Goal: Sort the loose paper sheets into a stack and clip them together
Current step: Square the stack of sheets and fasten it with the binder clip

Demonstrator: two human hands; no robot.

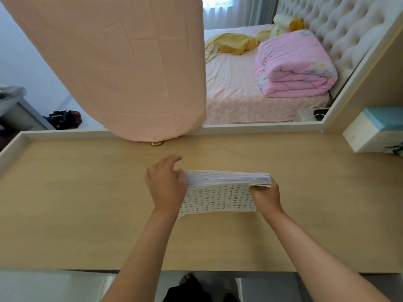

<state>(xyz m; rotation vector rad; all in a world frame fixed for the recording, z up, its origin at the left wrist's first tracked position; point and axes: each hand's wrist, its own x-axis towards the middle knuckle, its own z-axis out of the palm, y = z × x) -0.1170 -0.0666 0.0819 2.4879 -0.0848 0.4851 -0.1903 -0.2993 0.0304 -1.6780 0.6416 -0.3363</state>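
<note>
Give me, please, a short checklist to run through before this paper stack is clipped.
1. Right hand grips the right end of the paper stack: ok.
2. Left hand rests against the left end: ok.
3. Top edges roughly level: ok.
4. Front sheet flush with the rest: not ok, its lower edge bows out towards the person.
5. Clip in view on the desk: not ok, none seen.
6. Back sheets aligned: cannot tell, hidden.

We see through one wide-angle camera at head height, facing forward and steeply down onto the table (76, 192), close above it, with the paper stack (226, 178) mid-frame. Beyond the table's far rim, the view reaches the bed (235, 99).
</note>
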